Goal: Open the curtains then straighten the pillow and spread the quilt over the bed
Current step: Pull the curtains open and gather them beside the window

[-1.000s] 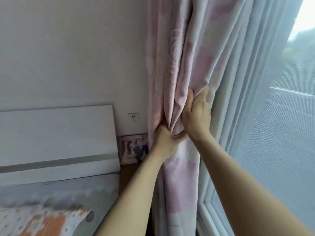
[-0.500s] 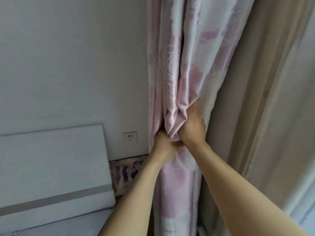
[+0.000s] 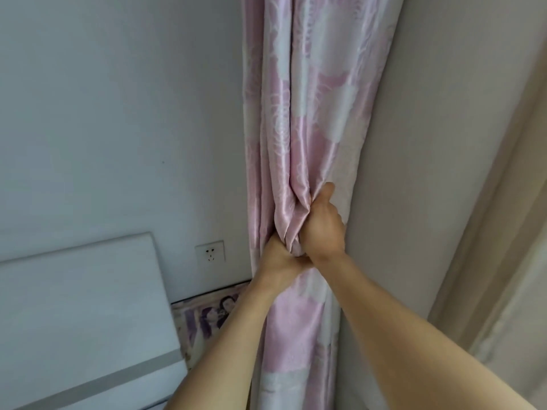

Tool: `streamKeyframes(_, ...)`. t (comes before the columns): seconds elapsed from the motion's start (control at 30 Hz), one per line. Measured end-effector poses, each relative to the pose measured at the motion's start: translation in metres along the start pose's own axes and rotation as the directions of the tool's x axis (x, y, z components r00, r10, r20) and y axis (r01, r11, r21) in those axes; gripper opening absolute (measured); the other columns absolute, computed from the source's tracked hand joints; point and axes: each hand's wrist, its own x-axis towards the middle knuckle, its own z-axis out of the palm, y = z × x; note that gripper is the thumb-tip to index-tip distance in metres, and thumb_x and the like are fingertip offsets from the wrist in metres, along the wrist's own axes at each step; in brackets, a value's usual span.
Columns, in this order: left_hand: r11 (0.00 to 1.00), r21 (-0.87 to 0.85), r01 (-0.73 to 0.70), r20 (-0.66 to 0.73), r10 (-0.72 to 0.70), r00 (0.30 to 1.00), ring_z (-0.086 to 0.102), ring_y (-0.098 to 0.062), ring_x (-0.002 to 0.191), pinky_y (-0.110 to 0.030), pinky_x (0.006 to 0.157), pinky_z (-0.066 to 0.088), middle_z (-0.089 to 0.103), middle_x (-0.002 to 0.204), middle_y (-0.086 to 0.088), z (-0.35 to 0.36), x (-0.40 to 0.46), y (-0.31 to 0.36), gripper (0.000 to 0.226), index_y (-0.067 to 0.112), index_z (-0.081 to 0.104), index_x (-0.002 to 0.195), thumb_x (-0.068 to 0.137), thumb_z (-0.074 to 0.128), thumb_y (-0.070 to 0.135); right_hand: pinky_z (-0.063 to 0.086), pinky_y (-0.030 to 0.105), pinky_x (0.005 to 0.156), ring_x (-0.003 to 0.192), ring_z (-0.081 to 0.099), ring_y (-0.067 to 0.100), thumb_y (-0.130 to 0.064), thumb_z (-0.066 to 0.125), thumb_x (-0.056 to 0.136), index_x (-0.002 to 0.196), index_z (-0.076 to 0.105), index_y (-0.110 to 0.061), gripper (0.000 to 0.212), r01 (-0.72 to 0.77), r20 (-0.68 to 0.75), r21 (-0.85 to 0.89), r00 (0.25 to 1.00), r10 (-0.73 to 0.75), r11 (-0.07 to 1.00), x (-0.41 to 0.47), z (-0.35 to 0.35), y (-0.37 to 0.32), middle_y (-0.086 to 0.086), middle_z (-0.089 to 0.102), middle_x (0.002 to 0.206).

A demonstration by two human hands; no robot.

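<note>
Both hands have moved up and right, the left hand [image 3: 279, 261] and right hand [image 3: 324, 229] squeezing the pink curtain [image 3: 307, 119], fingers wrapped round its folds, bunching it beside the wall so the window stays uncovered.

A plain pale wall [image 3: 103, 113] filled the left side of the view, grey-blue in soft, even light. Low on it sat a white wall socket [image 3: 210, 251]. Below and to the left stood a white padded headboard [image 3: 80, 306] with a grey band [image 3: 97, 380] across its lower part. Between the headboard and the corner, a framed picture [image 3: 207, 315] (its figures too blurred to make out) leaned at the foot of the wall. On the right rose a lighter wall section [image 3: 429, 143], and beyond it a beige vertical frame [image 3: 503, 202], brighter toward the edge
</note>
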Motion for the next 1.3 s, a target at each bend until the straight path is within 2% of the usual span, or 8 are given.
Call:
streamKeyframes(0.2,0.986,-0.074,-0.148,0.021,0.150,0.988,0.056,0.011,0.107,-0.015,0.083,0.050,0.055,0.117,0.031,-0.007,-0.038,0.032,0.068,0.033,0.036,0.136,0.078,0.064,0.009,0.039,0.036,0.064,0.068,0.051,0.028,-0.041,0.033,0.100,0.106,0.028,-0.014,0.028,0.013,0.013,0.026,1.000,-0.013,1.000,-0.021,-0.023,0.012,-0.008,0.046,0.070)
streamKeyframes(0.3,0.955,-0.078,-0.287,-0.125,0.277,0.953,0.056,0.000,0.120,-0.027,0.099,0.048,0.057,0.128,0.013,0.005,-0.036,0.060,0.068,0.026,0.041,0.135,0.078,0.078,0.027,0.048,0.039,0.070,0.077,0.060,0.028,-0.047,0.033,0.098,0.117,0.035,-0.013,0.039,0.025,0.062,0.079,0.998,-0.030,0.997,-0.037,-0.034,0.010,-0.002,0.060,0.083)
streamKeyframes(0.4,0.929,0.015,-0.369,-0.328,0.353,0.876,0.061,-0.005,0.113,-0.031,0.099,0.050,0.065,0.121,0.007,0.011,-0.026,0.076,0.050,0.025,0.053,0.132,0.085,0.070,0.027,0.041,0.034,0.072,0.076,0.053,0.021,-0.048,0.029,0.100,0.117,0.036,-0.020,0.034,0.080,0.062,0.100,0.994,-0.087,0.992,-0.053,-0.044,0.009,-0.008,0.055,0.085)
streamKeyframes(0.57,0.943,0.029,-0.332,-0.341,0.322,0.883,0.069,-0.010,0.098,-0.040,0.089,0.055,0.073,0.104,-0.002,0.009,-0.022,0.070,0.029,0.007,0.066,0.116,0.091,0.063,0.021,0.041,0.033,0.070,0.074,0.056,0.017,-0.046,0.030,0.101,0.109,0.030,-0.024,0.023,0.148,-0.190,0.300,0.977,-0.093,0.942,-0.048,-0.070,-0.014,-0.010,0.055,0.085)
streamKeyframes(0.77,0.929,-0.007,-0.371,-0.419,0.334,0.845,0.068,-0.009,0.095,-0.022,0.081,0.052,0.073,0.096,0.000,0.007,-0.028,0.076,0.035,0.005,0.067,0.111,0.094,0.060,0.035,0.046,0.039,0.080,0.077,0.055,0.011,-0.045,0.031,0.102,0.103,0.048,-0.018,0.032,0.214,-0.344,0.311,0.934,-0.100,0.926,-0.020,-0.088,-0.045,-0.017,0.050,0.074)
streamKeyframes(0.87,0.955,-0.005,-0.297,-0.408,0.269,0.872,0.062,-0.015,0.065,-0.023,0.059,0.042,0.066,0.071,-0.001,0.003,-0.017,0.083,0.045,-0.005,0.063,0.086,0.097,0.054,0.038,0.044,0.035,0.082,0.086,0.056,0.013,-0.045,0.029,0.103,0.094,0.048,-0.026,0.028,0.197,-0.318,0.279,0.942,-0.103,0.940,-0.002,-0.081,-0.051,-0.017,0.052,0.077)
streamKeyframes(0.93,0.970,0.024,-0.241,-0.367,0.233,0.901,0.051,-0.003,0.050,-0.018,0.057,0.040,0.055,0.055,0.007,-0.004,-0.001,0.084,0.042,0.010,0.061,0.072,0.098,0.050,0.040,0.045,0.036,0.081,0.089,0.058,0.016,-0.045,0.027,0.103,0.095,0.050,-0.025,0.031,0.192,-0.298,0.280,0.949,-0.105,0.941,0.014,-0.072,-0.057,-0.014,0.056,0.084)
streamKeyframes(1.3,0.989,0.140,-0.049,-0.290,0.088,0.953,0.058,-0.026,0.117,-0.035,0.101,0.046,0.063,0.127,-0.009,-0.060,0.129,0.066,0.052,0.009,0.055,0.134,0.100,0.044,0.047,0.035,0.030,0.071,0.097,0.061,0.026,-0.045,0.024,0.104,0.108,0.060,-0.014,0.047,0.102,-0.177,0.151,0.981,-0.075,0.983,0.133,0.017,-0.078,0.007,0.068,0.100)
